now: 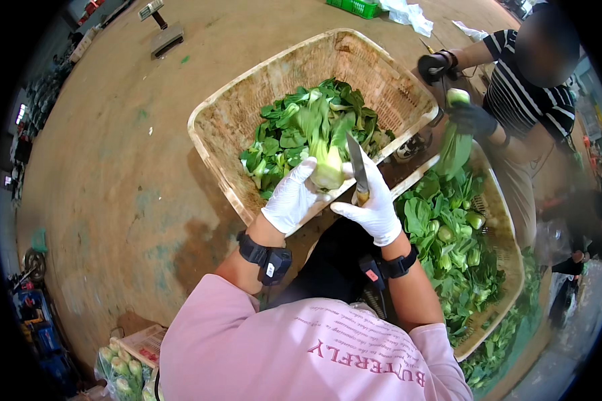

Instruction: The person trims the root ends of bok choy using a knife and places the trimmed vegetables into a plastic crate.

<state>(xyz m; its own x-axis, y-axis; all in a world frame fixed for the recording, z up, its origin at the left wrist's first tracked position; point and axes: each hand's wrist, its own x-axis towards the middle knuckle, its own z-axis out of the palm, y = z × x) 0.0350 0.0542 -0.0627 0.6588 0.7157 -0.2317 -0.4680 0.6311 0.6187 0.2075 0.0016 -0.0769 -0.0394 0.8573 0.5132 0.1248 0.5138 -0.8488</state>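
A head of bok choy (pixel 327 168) rests in my white-gloved left hand (pixel 292 194), its pale base towards me and its leaves pointing away. In my right hand (pixel 376 205), also gloved in white, is a knife (pixel 357 163) with a wooden handle; the blade points up and away, just right of the bok choy. Both hands are over the near rim of a dirty, cream plastic crate (pixel 220 178). Loose bok choy leaves (pixel 286 135) are piled inside that crate.
A second crate (pixel 514 260) on the right holds several bok choy heads (pixel 446 233). Across it, a person in a striped shirt (pixel 511 95) holds another bok choy (pixel 454 145) in a dark glove. A platform scale (pixel 168 40) stands on the floor, and bagged vegetables (pixel 123 368) sit at lower left.
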